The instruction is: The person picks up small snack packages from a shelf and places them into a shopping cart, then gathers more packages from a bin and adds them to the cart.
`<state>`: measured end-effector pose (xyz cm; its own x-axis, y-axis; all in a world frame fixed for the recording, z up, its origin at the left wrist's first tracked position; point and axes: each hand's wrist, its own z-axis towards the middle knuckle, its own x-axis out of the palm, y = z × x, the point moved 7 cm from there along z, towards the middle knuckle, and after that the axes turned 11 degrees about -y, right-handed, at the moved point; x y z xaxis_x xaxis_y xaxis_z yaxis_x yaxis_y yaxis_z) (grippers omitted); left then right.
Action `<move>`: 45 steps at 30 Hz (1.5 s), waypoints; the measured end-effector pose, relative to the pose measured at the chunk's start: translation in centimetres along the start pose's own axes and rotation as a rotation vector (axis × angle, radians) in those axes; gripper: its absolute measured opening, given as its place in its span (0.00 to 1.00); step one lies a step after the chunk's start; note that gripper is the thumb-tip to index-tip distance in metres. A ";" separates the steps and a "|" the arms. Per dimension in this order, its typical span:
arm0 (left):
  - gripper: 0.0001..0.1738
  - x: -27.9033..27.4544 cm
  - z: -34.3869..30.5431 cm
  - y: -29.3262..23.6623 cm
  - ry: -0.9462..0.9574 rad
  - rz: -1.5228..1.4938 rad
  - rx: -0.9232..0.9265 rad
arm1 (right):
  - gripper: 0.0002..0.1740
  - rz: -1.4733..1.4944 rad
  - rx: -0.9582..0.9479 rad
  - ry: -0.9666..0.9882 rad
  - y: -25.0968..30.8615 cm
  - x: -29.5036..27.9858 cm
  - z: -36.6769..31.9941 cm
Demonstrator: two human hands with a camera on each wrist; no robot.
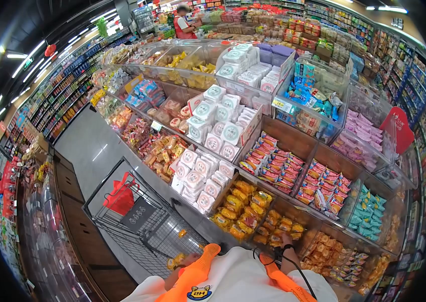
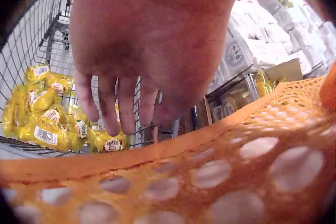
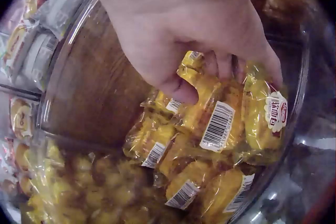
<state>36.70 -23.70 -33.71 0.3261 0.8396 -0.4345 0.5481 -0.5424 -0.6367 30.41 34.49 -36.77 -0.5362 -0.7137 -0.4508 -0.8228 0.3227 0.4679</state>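
Note:
In the right wrist view my right hand [image 3: 194, 29] reaches into a clear-walled bin, thumb and fingers curled round yellow-wrapped snack packets [image 3: 207, 98] with white barcode labels. More of the same packets [image 3: 184, 184] lie beneath and in front of it. My left hand [image 2: 152, 35], fingers extended and holding nothing, hangs over the wire shopping cart [image 2: 34, 24] in the left wrist view. Below and beside its fingertips is a pile of yellow packets [image 2: 50, 134] on the cart's bottom. An orange mesh vest [image 2: 173, 176] fills the lower part of that view.
Tiered bins of wrapped snacks spread ahead, among them white round-label packs [image 1: 213, 118], pink packets [image 1: 278, 161] and teal packets [image 1: 369, 209]. A red bag [image 1: 121, 194] hangs in the cart. Wooden cabinets [image 1: 84, 226] line the left side. Far back stands a person in a red vest [image 1: 185, 25].

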 end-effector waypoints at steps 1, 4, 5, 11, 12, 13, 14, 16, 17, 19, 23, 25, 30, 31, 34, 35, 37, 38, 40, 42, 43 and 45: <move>0.28 0.0 0.2 0.3 0.002 -0.004 0.000 | 0.30 0.001 0.005 -0.068 -0.3 -0.5 0.1; 0.28 0.4 0.7 1.1 0.007 -0.013 0.003 | 0.34 0.004 0.072 -0.078 0.2 -1.2 -1.9; 0.28 0.5 0.9 1.5 0.009 -0.016 0.003 | 0.34 -0.018 0.058 -0.056 -0.5 -0.8 -0.3; 0.28 0.7 0.7 0.4 0.009 -0.032 -0.006 | 0.27 0.015 0.093 0.053 -1.0 -0.8 0.1; 0.27 0.5 0.0 -0.8 0.007 -0.016 -0.014 | 0.25 0.032 0.104 0.060 -1.1 -1.2 0.0; 0.26 0.5 -0.3 -1.3 0.009 0.032 0.015 | 0.23 0.050 0.115 0.066 -1.2 -1.5 -0.1; 0.25 0.3 -0.4 -2.0 0.011 0.081 0.049 | 0.22 0.066 0.136 0.035 -1.5 -1.9 -0.2; 0.24 0.4 -0.3 -2.4 0.016 0.124 0.076 | 0.19 0.102 0.171 -0.030 -0.5 -3.0 -2.8; 0.24 0.3 -0.2 -2.6 0.019 0.125 0.077 | 0.22 0.112 0.166 0.033 -1.2 -2.5 -1.6; 0.24 0.3 -0.2 -2.7 0.026 0.117 0.074 | 0.31 0.128 0.154 0.159 -2.5 -1.6 0.6; 0.23 0.5 0.5 -2.3 0.030 0.100 0.066 | 0.32 0.164 0.111 0.139 -2.1 -1.7 0.2; 0.23 0.8 0.6 -2.2 0.033 0.101 0.061 | 0.33 0.166 0.130 0.093 -1.4 -2.8 -2.6; 0.23 1.1 0.6 -2.0 0.036 0.095 0.061 | 0.30 0.221 0.172 0.032 -2.3 -2.4 -1.4; 0.23 1.2 0.5 -2.0 0.036 0.094 0.062 | 0.29 0.230 0.185 0.003 -2.6 -2.2 -1.0; 0.22 1.4 0.0 -2.1 0.037 0.091 0.074 | 0.25 0.241 0.183 -0.001 -2.3 -1.7 -0.7; 0.22 1.3 -0.3 -2.2 0.035 0.089 0.082 | 0.25 0.233 0.160 0.003 -2.2 -1.5 -0.8; 0.22 1.7 -1.1 -2.3 0.025 0.080 0.102 | 0.26 0.203 0.100 0.023 -0.6 -1.8 -3.0; 0.22 1.8 -1.3 -2.5 0.012 0.075 0.106 | 0.26 0.166 0.091 0.056 -1.1 -1.2 -2.3; 0.22 1.7 -1.6 -2.1 -0.020 0.066 0.109 | 0.29 0.652 0.021 0.557 -2.7 2.4 1.8; 0.22 2.1 -1.4 -2.7 -0.038 0.049 0.113 | 0.33 0.587 0.020 0.384 -0.6 -0.2 5.9; 0.22 2.4 -1.6 -2.8 -0.044 0.047 0.116 | 0.36 0.569 0.032 0.298 -0.6 -0.7 6.7; 0.22 2.3 -1.5 -2.7 -0.048 0.043 0.131 | 0.38 0.542 0.075 0.157 -2.0 -1.0 6.0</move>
<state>37.15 -20.24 -32.07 0.3080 0.8145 -0.4917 0.4277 -0.5802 -0.6931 31.49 38.32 -41.78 -0.8560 -0.5155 -0.0397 -0.4516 0.7081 0.5428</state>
